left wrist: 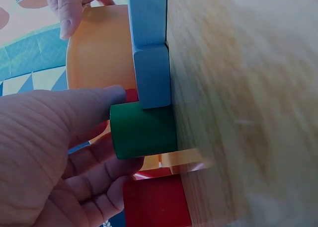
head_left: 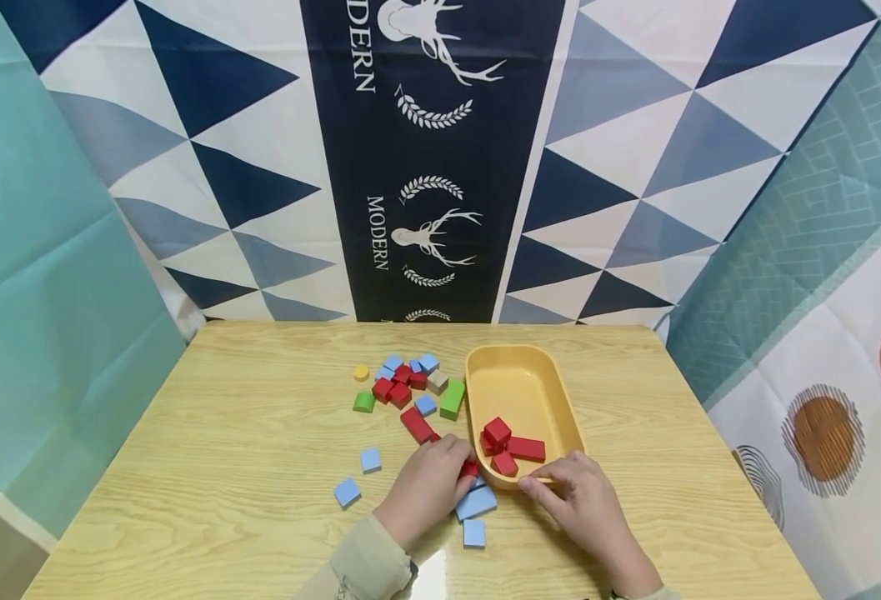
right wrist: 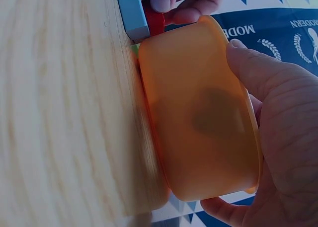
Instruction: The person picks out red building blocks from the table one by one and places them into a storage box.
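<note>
My left hand (head_left: 428, 483) reaches in beside the yellow-orange plastic bin, its thumb and fingers around a red block (right wrist: 155, 21). In the left wrist view a green rounded block (left wrist: 144, 130) partly hides that red block from sight. Two blue blocks (head_left: 476, 503) (head_left: 473, 533) lie just right of the left hand. My right hand (head_left: 578, 504) grips the near rim of the bin (head_left: 526, 354), thumb on one side and fingers on the other. Inside the bin are several red blocks (head_left: 526, 449), grouped toward its near end.
Left of the bin, red and blue blocks are clustered with a tan block (head_left: 437, 382), a green block (head_left: 452, 399) and a yellow disc (head_left: 361, 372). A long red block (head_left: 417, 425) lies beyond the left hand. Blue blocks (head_left: 347, 492) sit farther left on the wooden table (head_left: 207, 467).
</note>
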The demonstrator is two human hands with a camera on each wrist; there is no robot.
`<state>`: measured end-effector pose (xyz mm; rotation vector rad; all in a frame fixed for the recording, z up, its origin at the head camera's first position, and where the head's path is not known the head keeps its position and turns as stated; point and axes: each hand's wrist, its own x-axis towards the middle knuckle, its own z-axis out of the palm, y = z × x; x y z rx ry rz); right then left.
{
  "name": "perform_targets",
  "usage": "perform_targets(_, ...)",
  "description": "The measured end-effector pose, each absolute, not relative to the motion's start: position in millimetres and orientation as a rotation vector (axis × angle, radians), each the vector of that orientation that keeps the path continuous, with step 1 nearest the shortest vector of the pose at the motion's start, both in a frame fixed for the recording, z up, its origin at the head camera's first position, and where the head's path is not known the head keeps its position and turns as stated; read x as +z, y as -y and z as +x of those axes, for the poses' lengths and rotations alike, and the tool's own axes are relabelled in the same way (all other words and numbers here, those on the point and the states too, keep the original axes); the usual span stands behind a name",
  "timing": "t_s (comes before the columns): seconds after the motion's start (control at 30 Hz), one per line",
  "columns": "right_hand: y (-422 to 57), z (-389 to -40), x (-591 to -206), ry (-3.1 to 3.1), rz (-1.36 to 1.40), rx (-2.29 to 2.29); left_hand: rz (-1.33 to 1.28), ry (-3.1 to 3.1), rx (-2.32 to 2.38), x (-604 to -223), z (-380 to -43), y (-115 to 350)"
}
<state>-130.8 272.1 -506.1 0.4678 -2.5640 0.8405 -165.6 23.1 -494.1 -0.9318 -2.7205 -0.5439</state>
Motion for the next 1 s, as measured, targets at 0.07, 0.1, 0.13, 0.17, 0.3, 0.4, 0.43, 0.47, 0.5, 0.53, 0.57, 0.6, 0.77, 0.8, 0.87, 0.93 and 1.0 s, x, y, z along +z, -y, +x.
perform_targets(0.07, -272, -131, -506, 2.564, 0.463, 0.837, -0.934, 2.72, -0.544, -494, -165, -23)
perform_targets(0.1, -272, -131, -506, 2.563, 0.463, 0.836, -0.936, 2.721, -0.548, -494, -165, -23)
perform_targets(0.13, -272, -131, -506, 2.561, 0.463, 0.835, -0.936, 2.724, -0.552, -494, -165, -23)
perform_targets(0.17, -272, -131, -505, 2.557, 0.465, 0.834, -0.937, 2.729, -0.557, -494, -165, -22)
perform_targets(0.3, -272, -130, -504, 2.545, 0.479, 0.835, -0.953, 2.751, -0.529, -493, -164, -21)
perform_targets(0.4, -272, -130, -503, 2.54, 0.49, 0.831, -1.003, 2.766, -0.462, -494, -162, -20)
perform_targets(0.43, -272, -130, -502, 2.538, 0.493, 0.828, -1.024, 2.771, -0.438, -494, -161, -20)
perform_targets(0.47, -271, -130, -502, 2.536, 0.495, 0.824, -1.042, 2.777, -0.417, -494, -161, -20)
perform_targets(0.5, -271, -130, -502, 2.534, 0.499, 0.824, -1.054, 2.785, -0.402, -494, -161, -19)
perform_targets(0.53, -271, -130, -502, 2.532, 0.501, 0.822, -1.06, 2.795, -0.392, -494, -161, -19)
perform_targets(0.57, -271, -130, -502, 2.532, 0.5, 0.823, -1.058, 2.803, -0.381, -495, -161, -18)
perform_targets(0.6, -271, -130, -502, 2.529, 0.503, 0.823, -1.051, 2.807, -0.361, -495, -162, -17)
perform_targets(0.77, -271, -129, -502, 2.528, 0.506, 0.828, -0.974, 2.801, -0.298, -493, -166, -9)
perform_targets(0.8, -271, -129, -502, 2.533, 0.501, 0.831, -0.959, 2.797, -0.287, -492, -167, -7)
perform_targets(0.87, -270, -129, -503, 2.542, 0.489, 0.834, -0.925, 2.796, -0.294, -490, -170, -3)
perform_targets(0.93, -270, -128, -503, 2.55, 0.473, 0.836, -0.893, 2.794, -0.307, -488, -173, 1)
perform_targets(1.0, -269, -128, -504, 2.558, 0.46, 0.84, -0.865, 2.791, -0.325, -487, -175, 4)
